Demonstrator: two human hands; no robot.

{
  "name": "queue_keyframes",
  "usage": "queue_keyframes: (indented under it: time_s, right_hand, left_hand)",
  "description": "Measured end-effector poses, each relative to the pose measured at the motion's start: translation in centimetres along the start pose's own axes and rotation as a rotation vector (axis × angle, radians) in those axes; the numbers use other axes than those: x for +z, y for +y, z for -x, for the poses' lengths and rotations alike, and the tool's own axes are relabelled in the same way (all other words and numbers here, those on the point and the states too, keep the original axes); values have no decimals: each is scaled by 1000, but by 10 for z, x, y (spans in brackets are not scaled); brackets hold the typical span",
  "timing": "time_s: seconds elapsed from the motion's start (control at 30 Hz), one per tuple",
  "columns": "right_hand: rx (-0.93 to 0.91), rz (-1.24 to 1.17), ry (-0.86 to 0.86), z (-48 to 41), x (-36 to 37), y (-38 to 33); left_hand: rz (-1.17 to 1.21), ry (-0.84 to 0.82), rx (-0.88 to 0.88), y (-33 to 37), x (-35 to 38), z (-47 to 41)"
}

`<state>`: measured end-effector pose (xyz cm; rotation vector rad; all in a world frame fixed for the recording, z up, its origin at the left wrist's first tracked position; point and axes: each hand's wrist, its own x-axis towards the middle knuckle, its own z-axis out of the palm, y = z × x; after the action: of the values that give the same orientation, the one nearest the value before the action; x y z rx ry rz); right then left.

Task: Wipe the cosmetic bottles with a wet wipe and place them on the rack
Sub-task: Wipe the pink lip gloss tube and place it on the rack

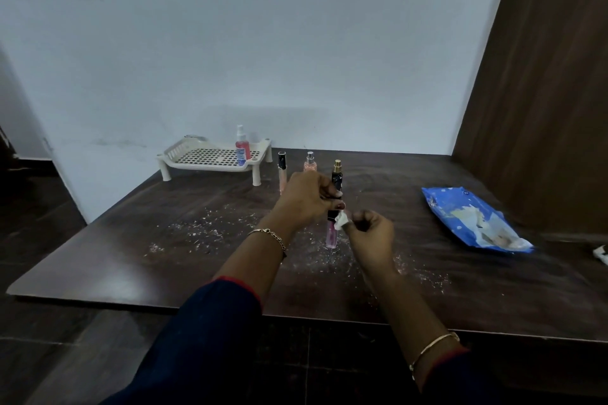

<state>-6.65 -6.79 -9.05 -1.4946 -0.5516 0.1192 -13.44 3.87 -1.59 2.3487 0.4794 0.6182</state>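
Note:
My left hand point(304, 197) grips the black cap end of a slim pink tube bottle point(331, 235), held upright over the dark table point(131, 260). My right hand point(370, 228) pinches a crumpled white wet wipe point(341, 220) against the bottle's side. Behind my hands stand three more bottles: a black-capped slim tube point(282, 168), a peach spray bottle point(310, 163) and a dark bottle with a gold top point(337, 173). A white perforated rack point(210, 158) sits at the back by the wall, with a red spray bottle point(241, 145) standing on its right side.
A blue wet-wipe pack point(473, 219) lies open on the table's right side. White crumbs are scattered over the tabletop around my hands. A brown wooden panel point(543, 92) rises at the right. A small white object point(601, 253) sits at the right edge.

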Motion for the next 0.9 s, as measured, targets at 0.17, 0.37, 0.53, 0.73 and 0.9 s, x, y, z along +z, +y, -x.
queue_keyframes:
  time_s: [0.17,0.37,0.53,0.73,0.9]
  right_hand:
    - [-43,151,27,1,1,16]
    - [-176,469,-189,2,-17,1]
    - [-133,450,-124,-10,-30,-2]
    - [-130,302,-104,-10,-10,-5]
    - [-162,399,-157,-6,-14,11]
  left_hand:
    - [2,0,-12,-1,1,0]
    - [7,-18,-20,-1,0,-2]
    - [-2,-26,-10,0,-1,-2]
    - [-32,-5,4,0,0,-1]
    - [-53,-2,10,0,-2,-2]
